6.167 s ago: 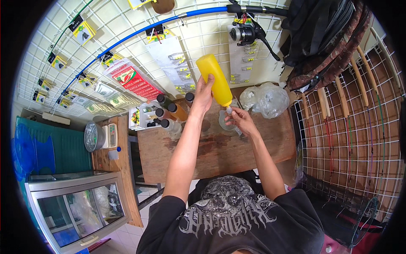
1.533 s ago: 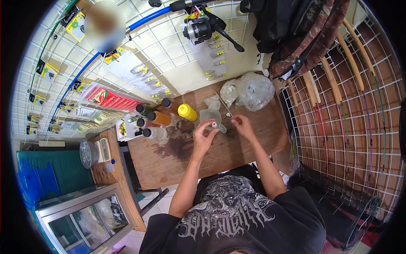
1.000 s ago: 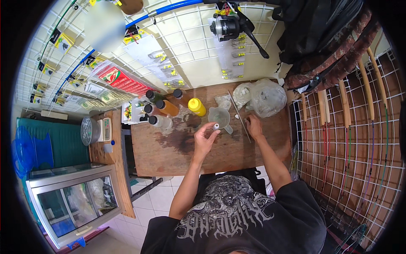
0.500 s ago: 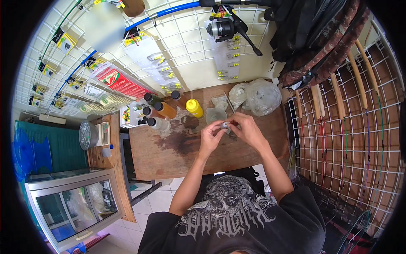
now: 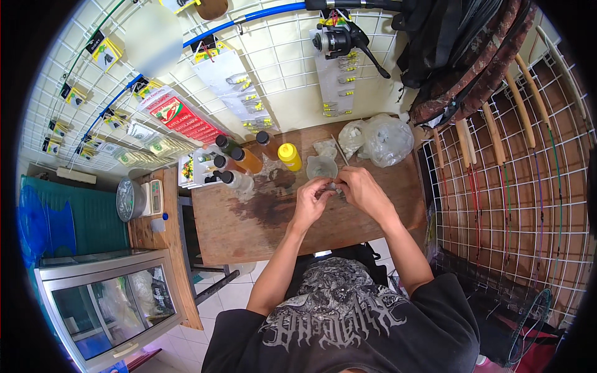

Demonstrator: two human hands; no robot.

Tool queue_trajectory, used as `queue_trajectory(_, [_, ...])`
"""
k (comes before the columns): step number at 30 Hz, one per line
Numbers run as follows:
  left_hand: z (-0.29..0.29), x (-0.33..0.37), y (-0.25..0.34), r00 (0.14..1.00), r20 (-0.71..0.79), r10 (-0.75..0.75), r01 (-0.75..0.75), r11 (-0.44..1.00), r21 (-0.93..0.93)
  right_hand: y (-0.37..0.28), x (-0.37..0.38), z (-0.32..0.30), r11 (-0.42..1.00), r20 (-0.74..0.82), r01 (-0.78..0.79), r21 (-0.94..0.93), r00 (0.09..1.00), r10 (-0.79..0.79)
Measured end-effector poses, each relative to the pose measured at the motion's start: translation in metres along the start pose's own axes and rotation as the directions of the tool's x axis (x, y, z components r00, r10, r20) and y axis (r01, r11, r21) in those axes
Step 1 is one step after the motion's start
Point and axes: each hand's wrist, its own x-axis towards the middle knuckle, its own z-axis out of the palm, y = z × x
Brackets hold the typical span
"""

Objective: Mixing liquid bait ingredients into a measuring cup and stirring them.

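Note:
Over the right half of the wooden table [image 5: 249,239], my left hand [image 5: 310,202] and my right hand [image 5: 364,189] meet. Their fingers pinch a small pale, see-through item [image 5: 336,187], which looks like thin plastic; its kind is too small to make out. Just beyond my fingertips stands a translucent cup [image 5: 321,166]. Behind it lie a small clear bag [image 5: 324,148] and a thin stick [image 5: 341,151]. A yellow bottle [image 5: 290,156] stands left of the cup.
Several dark-capped bottles [image 5: 247,161] group at the table's back left, beside a white basket [image 5: 190,171]. Crumpled plastic bags [image 5: 387,142] sit at the back right. A fishing rod with a reel [image 5: 337,42] hangs overhead. A white wire rack [image 5: 460,211] borders the right side.
My fingertips have shifted slightly around the small pale item, which both hands still pinch. The whole view has moved a little; the things on the table keep their places.

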Motion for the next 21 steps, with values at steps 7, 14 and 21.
queue_trajectory(7, [0.001,-0.006,0.001,0.999,-0.001,-0.036,0.036,0.999,-0.011,0.008,-0.005,0.012,0.996,-0.054,-0.026,0.091,0.998,0.031])
queue_trajectory(14, [0.003,-0.01,-0.029,0.988,-0.001,-0.157,0.152,0.961,-0.231,0.065,-0.017,0.031,0.537,0.097,-0.282,0.795,0.933,0.347])
queue_trajectory(21, [-0.001,-0.015,-0.041,0.971,-0.05,-0.233,0.216,0.949,-0.228,0.195,-0.023,0.085,0.901,-0.144,-0.414,0.131,0.891,0.431])
